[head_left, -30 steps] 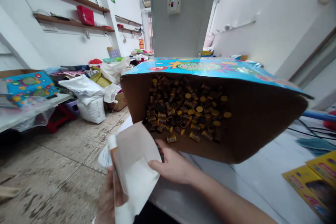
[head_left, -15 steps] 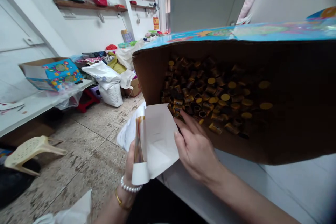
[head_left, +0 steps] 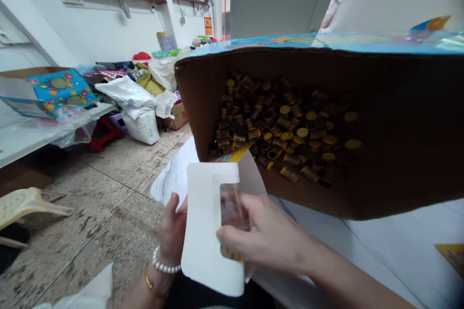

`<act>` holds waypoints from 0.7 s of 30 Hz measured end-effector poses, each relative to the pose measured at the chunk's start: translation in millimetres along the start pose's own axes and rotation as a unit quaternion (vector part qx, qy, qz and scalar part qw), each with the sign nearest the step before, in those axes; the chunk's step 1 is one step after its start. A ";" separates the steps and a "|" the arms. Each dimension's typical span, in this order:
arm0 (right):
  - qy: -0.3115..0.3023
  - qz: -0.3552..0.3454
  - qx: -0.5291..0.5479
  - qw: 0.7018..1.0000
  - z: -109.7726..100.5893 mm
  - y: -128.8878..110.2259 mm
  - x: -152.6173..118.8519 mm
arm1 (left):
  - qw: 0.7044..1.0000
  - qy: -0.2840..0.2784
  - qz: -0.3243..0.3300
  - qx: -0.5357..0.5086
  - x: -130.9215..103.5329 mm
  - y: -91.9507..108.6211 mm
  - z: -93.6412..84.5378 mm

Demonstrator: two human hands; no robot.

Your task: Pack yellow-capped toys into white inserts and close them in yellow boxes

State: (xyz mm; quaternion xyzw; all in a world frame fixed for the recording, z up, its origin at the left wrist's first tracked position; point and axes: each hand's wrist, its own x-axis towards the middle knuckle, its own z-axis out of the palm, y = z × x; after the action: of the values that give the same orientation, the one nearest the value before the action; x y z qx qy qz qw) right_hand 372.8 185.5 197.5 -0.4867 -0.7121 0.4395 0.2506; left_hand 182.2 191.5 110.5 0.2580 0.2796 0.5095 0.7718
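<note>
A white card piece with a clear plastic window lies between my hands, its plain side facing me. My right hand pinches it, thumb on the white face and fingers behind the window. My left hand is at its left edge, thumb raised and apart, the other fingers partly hidden behind the card. Beyond them, a large cardboard box stands tipped with its opening toward me. Inside are several small yellow and brown cylinders. A yellow printed flap shows at the box's near edge.
At the left, a blue printed box sits on a white table. A cream stool, a red stool and white sacks stand on the floor. Another yellow printed piece is at the right edge.
The card has opened out, its windowed side now facing me. My right hand has moved left from beside the card to grip it. The view has shifted slightly right.
</note>
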 end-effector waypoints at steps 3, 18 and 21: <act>0.011 0.015 0.004 1.000 -5.8 -2.1 -0.6 | 0.998 -0.015 0.036 0.052 3.0 -3.3 -1.4; 0.049 -0.118 0.038 0.991 1.4 -5.3 -8.3 | 1.000 -0.021 -0.012 -0.017 -1.0 -14.1 -21.7; 0.115 -0.167 0.001 0.979 6.6 -0.6 -4.1 | 0.999 -0.032 0.011 -0.029 4.5 -16.3 -8.2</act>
State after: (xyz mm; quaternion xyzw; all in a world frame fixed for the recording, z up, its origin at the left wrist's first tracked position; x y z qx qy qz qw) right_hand 369.0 179.2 195.1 -0.4077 -0.7494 0.3331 0.4016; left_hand 188.4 191.0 92.8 0.2546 0.2373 0.5175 0.7817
